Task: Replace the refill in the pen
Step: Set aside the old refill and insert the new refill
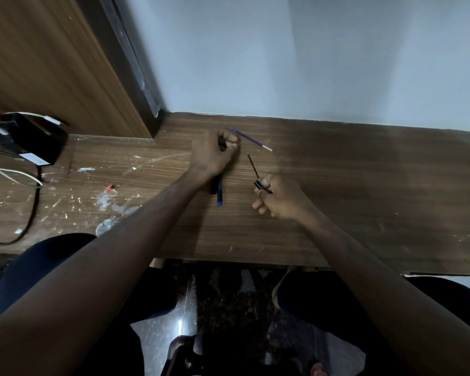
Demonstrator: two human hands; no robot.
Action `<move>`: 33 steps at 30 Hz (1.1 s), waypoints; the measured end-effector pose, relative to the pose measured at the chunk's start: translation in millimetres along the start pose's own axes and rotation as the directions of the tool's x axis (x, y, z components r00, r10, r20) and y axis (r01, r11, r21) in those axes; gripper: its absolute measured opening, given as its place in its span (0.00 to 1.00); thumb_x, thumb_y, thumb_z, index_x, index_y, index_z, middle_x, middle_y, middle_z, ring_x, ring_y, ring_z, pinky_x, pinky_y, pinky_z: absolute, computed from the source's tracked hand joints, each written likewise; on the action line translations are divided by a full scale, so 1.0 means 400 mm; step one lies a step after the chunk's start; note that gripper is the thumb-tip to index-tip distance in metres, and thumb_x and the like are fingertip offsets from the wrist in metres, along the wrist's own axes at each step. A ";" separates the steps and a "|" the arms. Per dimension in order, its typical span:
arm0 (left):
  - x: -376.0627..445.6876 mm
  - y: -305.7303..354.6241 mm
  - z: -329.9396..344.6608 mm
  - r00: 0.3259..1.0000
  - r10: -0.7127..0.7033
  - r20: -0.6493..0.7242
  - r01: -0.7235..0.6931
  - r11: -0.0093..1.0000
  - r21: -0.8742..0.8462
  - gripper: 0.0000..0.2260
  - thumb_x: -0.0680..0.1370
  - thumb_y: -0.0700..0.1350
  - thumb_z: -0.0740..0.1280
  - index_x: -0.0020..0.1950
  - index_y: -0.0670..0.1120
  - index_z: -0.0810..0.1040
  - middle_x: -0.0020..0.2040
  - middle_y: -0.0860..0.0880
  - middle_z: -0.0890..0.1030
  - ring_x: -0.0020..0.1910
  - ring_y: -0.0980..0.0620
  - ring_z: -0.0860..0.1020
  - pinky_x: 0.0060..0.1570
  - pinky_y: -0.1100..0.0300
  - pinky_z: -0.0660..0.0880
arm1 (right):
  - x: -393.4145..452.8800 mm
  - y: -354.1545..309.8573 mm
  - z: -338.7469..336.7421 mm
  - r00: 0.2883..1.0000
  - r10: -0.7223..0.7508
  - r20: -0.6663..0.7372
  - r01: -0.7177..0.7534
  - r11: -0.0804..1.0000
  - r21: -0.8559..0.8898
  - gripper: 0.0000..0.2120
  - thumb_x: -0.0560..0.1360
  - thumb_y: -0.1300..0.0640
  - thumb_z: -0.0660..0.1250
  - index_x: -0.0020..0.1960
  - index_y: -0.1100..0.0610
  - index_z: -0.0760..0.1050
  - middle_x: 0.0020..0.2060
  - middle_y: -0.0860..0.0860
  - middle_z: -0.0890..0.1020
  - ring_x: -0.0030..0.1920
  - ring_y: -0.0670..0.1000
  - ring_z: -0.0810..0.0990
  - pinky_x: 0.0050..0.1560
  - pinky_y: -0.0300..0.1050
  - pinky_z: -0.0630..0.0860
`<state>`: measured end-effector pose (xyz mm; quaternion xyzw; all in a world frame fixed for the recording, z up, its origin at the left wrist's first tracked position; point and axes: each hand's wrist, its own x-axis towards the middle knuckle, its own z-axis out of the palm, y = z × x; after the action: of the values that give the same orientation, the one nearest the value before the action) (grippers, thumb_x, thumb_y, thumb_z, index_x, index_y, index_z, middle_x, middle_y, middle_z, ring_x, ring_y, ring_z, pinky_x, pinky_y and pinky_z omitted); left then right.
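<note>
A thin blue refill (251, 139) with a pale tip lies slanted on the wooden desk (337, 185) near the wall. My left hand (212, 154) rests with curled fingers pinched at the refill's left end. Under my left wrist lies a blue and black pen part (219, 196). To the right, my right hand (280, 198) grips a black pen piece (259, 185), from which a thin dark refill (252, 165) sticks up and away from me.
A black box (36, 137) with white and black cables (25, 180) sits at the desk's left end. White specks, smears and a small red scrap (109, 188) mark the left half. A wooden panel (65, 63) rises at back left. My knees are below the desk's front edge.
</note>
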<state>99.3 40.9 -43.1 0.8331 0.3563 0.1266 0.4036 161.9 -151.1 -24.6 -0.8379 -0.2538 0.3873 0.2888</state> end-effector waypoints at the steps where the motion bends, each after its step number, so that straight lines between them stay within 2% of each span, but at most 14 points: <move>1: 0.013 0.005 -0.001 0.998 0.064 -0.005 -0.063 0.995 0.083 0.07 0.81 0.45 0.71 0.57 0.52 0.86 0.45 0.58 0.85 0.42 0.58 0.83 0.43 0.67 0.74 | -0.002 -0.001 0.000 1.000 -0.010 0.004 0.010 1.000 0.003 0.04 0.86 0.59 0.62 0.55 0.55 0.76 0.41 0.52 0.88 0.26 0.36 0.82 0.23 0.30 0.71; 3: 0.049 0.013 0.008 0.983 0.182 0.031 -0.183 0.937 0.296 0.13 0.83 0.46 0.68 0.67 0.54 0.83 0.55 0.52 0.85 0.53 0.49 0.84 0.46 0.61 0.72 | -0.005 -0.001 -0.003 1.000 -0.031 0.007 0.031 0.999 0.010 0.05 0.86 0.59 0.63 0.52 0.54 0.75 0.42 0.53 0.88 0.26 0.36 0.82 0.23 0.29 0.71; 5: 0.082 0.024 0.028 0.971 0.209 0.120 -0.241 0.855 0.459 0.19 0.85 0.47 0.65 0.76 0.59 0.75 0.65 0.44 0.79 0.60 0.42 0.81 0.48 0.53 0.75 | -0.007 0.001 -0.008 0.999 -0.044 -0.002 0.044 0.999 0.005 0.05 0.86 0.60 0.63 0.51 0.55 0.75 0.44 0.55 0.89 0.26 0.36 0.81 0.24 0.28 0.70; 6: 0.092 0.028 0.036 0.966 0.207 0.154 -0.257 0.814 0.521 0.20 0.85 0.49 0.64 0.77 0.62 0.74 0.67 0.43 0.76 0.63 0.41 0.79 0.48 0.49 0.76 | -0.008 -0.001 -0.010 0.999 -0.045 -0.008 0.045 0.999 0.001 0.04 0.86 0.60 0.63 0.53 0.56 0.76 0.44 0.56 0.89 0.26 0.38 0.82 0.24 0.28 0.70; 8: 0.098 0.030 0.044 0.956 0.226 0.185 -0.292 0.751 0.592 0.16 0.85 0.51 0.65 0.73 0.63 0.77 0.67 0.44 0.74 0.67 0.40 0.77 0.47 0.46 0.77 | -0.009 0.000 -0.016 0.999 -0.040 -0.024 0.040 0.999 -0.005 0.05 0.85 0.62 0.63 0.55 0.60 0.77 0.45 0.58 0.89 0.29 0.41 0.82 0.24 0.28 0.70; 11: 0.097 0.029 0.028 0.937 0.319 0.144 -0.335 0.695 0.636 0.09 0.82 0.53 0.70 0.61 0.57 0.84 0.61 0.47 0.77 0.63 0.41 0.79 0.43 0.48 0.77 | -0.003 -0.001 -0.024 0.998 -0.046 -0.050 0.044 0.999 -0.031 0.06 0.84 0.65 0.63 0.56 0.64 0.78 0.45 0.60 0.89 0.28 0.42 0.82 0.25 0.28 0.71; 13: 0.095 0.028 0.017 0.927 0.344 0.150 -0.349 0.644 0.681 0.10 0.81 0.54 0.71 0.60 0.52 0.83 0.61 0.47 0.79 0.64 0.42 0.78 0.43 0.45 0.80 | -0.001 -0.006 -0.029 0.994 -0.071 -0.080 0.064 0.995 -0.080 0.07 0.84 0.65 0.62 0.56 0.65 0.78 0.45 0.60 0.89 0.32 0.47 0.85 0.28 0.31 0.75; 16: 0.086 0.031 -0.002 0.907 0.367 0.206 -0.392 0.558 0.731 0.16 0.82 0.54 0.70 0.66 0.46 0.79 0.65 0.45 0.79 0.68 0.41 0.75 0.48 0.43 0.80 | -0.002 -0.011 -0.035 0.988 -0.112 -0.108 0.092 0.981 -0.173 0.08 0.84 0.62 0.63 0.57 0.65 0.79 0.47 0.60 0.89 0.45 0.57 0.89 0.50 0.49 0.84; 18: 0.062 0.035 -0.037 0.903 0.385 0.190 -0.394 0.569 0.722 0.14 0.83 0.53 0.68 0.64 0.47 0.79 0.63 0.44 0.82 0.67 0.40 0.76 0.54 0.44 0.77 | -0.005 -0.017 -0.041 0.985 -0.133 -0.113 0.107 0.972 -0.210 0.09 0.83 0.62 0.65 0.57 0.66 0.80 0.50 0.61 0.88 0.52 0.61 0.87 0.58 0.56 0.82; 21: 0.002 0.040 -0.103 0.916 0.381 0.127 -0.356 0.625 0.695 0.10 0.84 0.54 0.67 0.60 0.51 0.81 0.55 0.44 0.87 0.61 0.39 0.80 0.57 0.46 0.76 | -0.011 -0.030 -0.051 0.972 -0.170 -0.161 0.137 0.971 -0.195 0.09 0.83 0.60 0.64 0.57 0.63 0.81 0.51 0.58 0.89 0.55 0.59 0.86 0.59 0.50 0.79; 24: -0.078 0.056 -0.159 0.936 0.342 0.077 -0.328 0.774 0.542 0.07 0.82 0.54 0.70 0.56 0.55 0.84 0.51 0.50 0.89 0.55 0.44 0.85 0.57 0.48 0.80 | -0.016 -0.037 -0.057 0.952 -0.213 -0.220 0.178 0.969 -0.169 0.14 0.86 0.54 0.62 0.53 0.62 0.83 0.46 0.55 0.90 0.51 0.57 0.87 0.55 0.49 0.77; 27: -0.156 0.065 -0.177 0.965 0.259 0.037 -0.258 0.916 0.306 0.03 0.80 0.52 0.74 0.52 0.56 0.86 0.48 0.57 0.88 0.49 0.53 0.86 0.51 0.53 0.82 | -0.014 -0.037 -0.058 0.939 -0.252 -0.234 0.222 0.964 -0.148 0.13 0.86 0.55 0.63 0.52 0.63 0.83 0.43 0.54 0.90 0.42 0.52 0.86 0.48 0.44 0.77; 30: -0.189 0.038 -0.166 0.982 0.187 0.033 -0.189 0.946 0.262 0.01 0.79 0.52 0.74 0.50 0.58 0.86 0.45 0.60 0.86 0.47 0.58 0.85 0.44 0.61 0.76 | -0.017 -0.035 -0.057 0.921 -0.291 -0.259 0.255 0.953 -0.164 0.08 0.84 0.57 0.67 0.53 0.59 0.84 0.40 0.52 0.90 0.32 0.42 0.79 0.35 0.28 0.67; 33: -0.176 0.013 -0.158 0.988 0.129 0.080 -0.144 0.966 0.215 0.02 0.80 0.51 0.74 0.51 0.56 0.87 0.44 0.57 0.86 0.47 0.55 0.85 0.47 0.56 0.79 | -0.019 -0.032 -0.060 0.906 -0.293 -0.305 0.255 0.954 -0.161 0.07 0.82 0.57 0.70 0.54 0.55 0.86 0.35 0.46 0.87 0.30 0.36 0.76 0.37 0.27 0.66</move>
<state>20.0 26.5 7.0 0.8990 0.2966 0.0865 0.3105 174.0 -154.1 0.7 -0.8617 -0.3402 0.1835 0.3287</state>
